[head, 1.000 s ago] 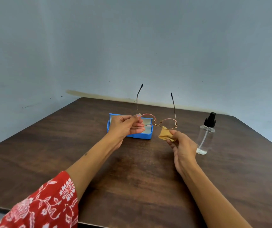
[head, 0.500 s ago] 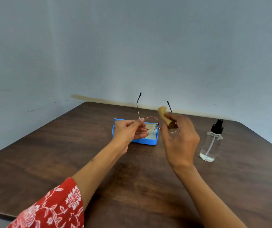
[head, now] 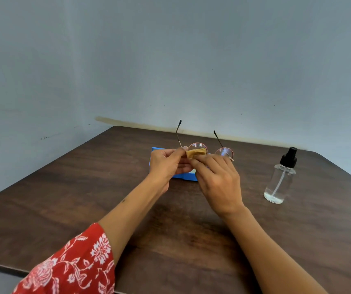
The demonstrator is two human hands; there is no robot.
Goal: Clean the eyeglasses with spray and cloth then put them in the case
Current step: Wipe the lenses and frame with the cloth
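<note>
**Cloth pressed to the left lens, eyeglasses held above the case**

The left hand [head: 167, 164] held the eyeglasses [head: 210, 150] up over the dark wooden surface [head: 64, 198], its thumb and fingers curled and pinched on the frame at the left hinge. The two temple arms stood up and away from the person, dark at their tips. The right hand [head: 217, 179] pinched a small tan cloth [head: 195, 153] between its fingertips and pressed it against the left lens, so that the cloth covered the lower part of that lens. The right lens was uncovered, its thin pinkish rim showing just above the right hand's knuckles.

A blue case [head: 182, 176] lay on the surface directly behind and below both hands; only its near edge and its far left corner showed, so whether anything lay inside could not be told. A clear spray bottle [head: 280, 180] with a black pump top stood upright on the surface well to the right of the hands, apart from them, with a little liquid at its bottom. A red floral sleeve [head: 74, 266] covered the upper part of the left arm at the near edge of the surface. A pale grey wall [head: 170, 60] rose behind.
</note>
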